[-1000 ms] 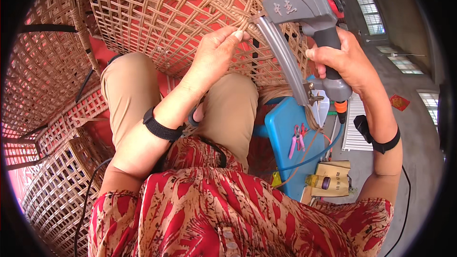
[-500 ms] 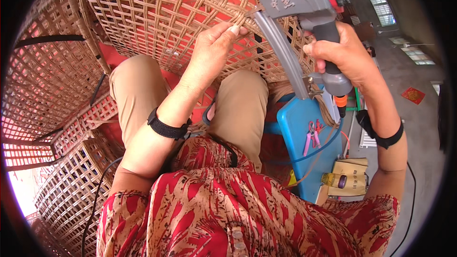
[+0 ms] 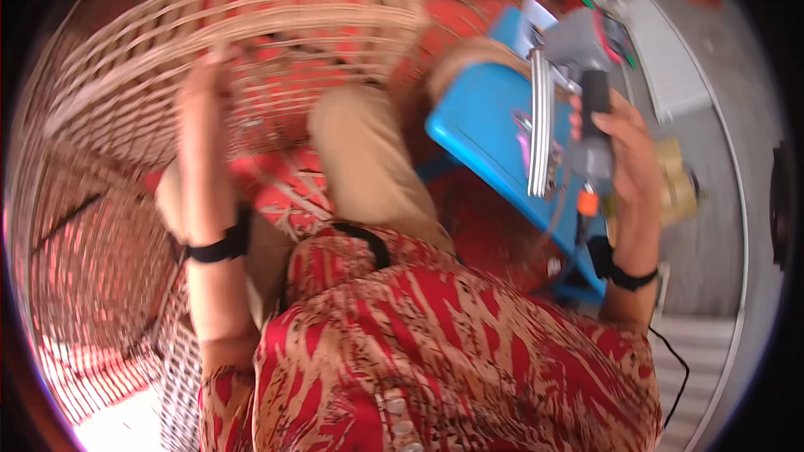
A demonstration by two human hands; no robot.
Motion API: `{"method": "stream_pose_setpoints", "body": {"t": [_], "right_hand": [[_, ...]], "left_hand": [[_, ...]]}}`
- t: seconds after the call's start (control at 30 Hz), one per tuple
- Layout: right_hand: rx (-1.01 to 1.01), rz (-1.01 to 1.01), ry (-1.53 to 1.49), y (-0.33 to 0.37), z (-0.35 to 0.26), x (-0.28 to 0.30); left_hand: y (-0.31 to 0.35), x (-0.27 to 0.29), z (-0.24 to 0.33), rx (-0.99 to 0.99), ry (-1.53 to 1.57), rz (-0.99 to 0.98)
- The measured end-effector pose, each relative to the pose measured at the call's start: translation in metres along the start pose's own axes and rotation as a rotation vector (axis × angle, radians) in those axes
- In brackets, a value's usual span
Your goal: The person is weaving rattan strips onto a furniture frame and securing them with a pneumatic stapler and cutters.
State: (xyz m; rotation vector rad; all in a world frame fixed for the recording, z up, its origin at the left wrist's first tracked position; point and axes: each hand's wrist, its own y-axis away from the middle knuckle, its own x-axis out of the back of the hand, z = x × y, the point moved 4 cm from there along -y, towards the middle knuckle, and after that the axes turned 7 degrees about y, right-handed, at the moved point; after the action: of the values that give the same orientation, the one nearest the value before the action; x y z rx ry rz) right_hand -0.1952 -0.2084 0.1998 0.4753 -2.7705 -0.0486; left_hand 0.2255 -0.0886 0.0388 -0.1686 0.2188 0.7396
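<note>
My right hand (image 3: 632, 146) is wrapped round the black grip of a grey air staple gun (image 3: 578, 38). Its long ribbed magazine points down over the blue stool, and an orange fitting (image 3: 588, 202) joins an air hose at the bottom of its handle. On the left, my left hand (image 3: 205, 105) is at a woven cane basket (image 3: 335, 21) lying across my knees. Motion blur smears its fingers, so I cannot tell whether they grip the canes.
The blue stool (image 3: 481, 105) bears pink-handled pliers (image 3: 525, 146) and a bundle of cane strips (image 3: 477, 54). Another woven basket (image 3: 92, 272) stands at my left. Cane scraps (image 3: 289, 201) litter the red floor covering. A yellowish bag (image 3: 677, 192) lies beyond my right hand.
The staple gun has come away from the basket, lower and over the stool. My left hand has moved left. The basket has shifted, and the view has swung right.
</note>
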Motion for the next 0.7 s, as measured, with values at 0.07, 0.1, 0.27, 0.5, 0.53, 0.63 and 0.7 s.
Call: {"method": "stream_pose_setpoints", "body": {"t": [0.07, 0.1, 0.27, 0.5, 0.53, 0.63, 0.7], "right_hand": [[0.006, 0.107, 0.029, 0.003, 0.036, 0.033], [-0.060, 0.201, 0.169, 0.008, 0.054, 0.059], [-0.234, 0.431, 0.485, 0.015, 0.176, 0.149], [-0.056, 0.584, 1.454, 0.016, 0.229, 0.179], [0.101, 0.669, 1.520, 0.013, 0.209, 0.165], [0.054, 0.581, 1.120, -0.008, 0.173, 0.101], [-0.090, 0.247, 0.974, -0.013, 0.145, 0.037]], "left_hand": [[-0.019, 0.021, -0.013, 0.031, 0.017, 0.059], [-0.021, 0.017, -0.009, 0.078, 0.099, 0.042], [-0.044, 0.014, -0.009, 0.105, 0.138, 0.032], [-0.052, 0.037, -0.004, 0.017, 0.104, 0.162], [-0.047, 0.030, -0.004, 0.041, 0.074, 0.161], [-0.041, 0.022, 0.006, 0.008, 0.001, 0.189], [-0.041, 0.029, 0.006, -0.004, 0.009, 0.202]]}}
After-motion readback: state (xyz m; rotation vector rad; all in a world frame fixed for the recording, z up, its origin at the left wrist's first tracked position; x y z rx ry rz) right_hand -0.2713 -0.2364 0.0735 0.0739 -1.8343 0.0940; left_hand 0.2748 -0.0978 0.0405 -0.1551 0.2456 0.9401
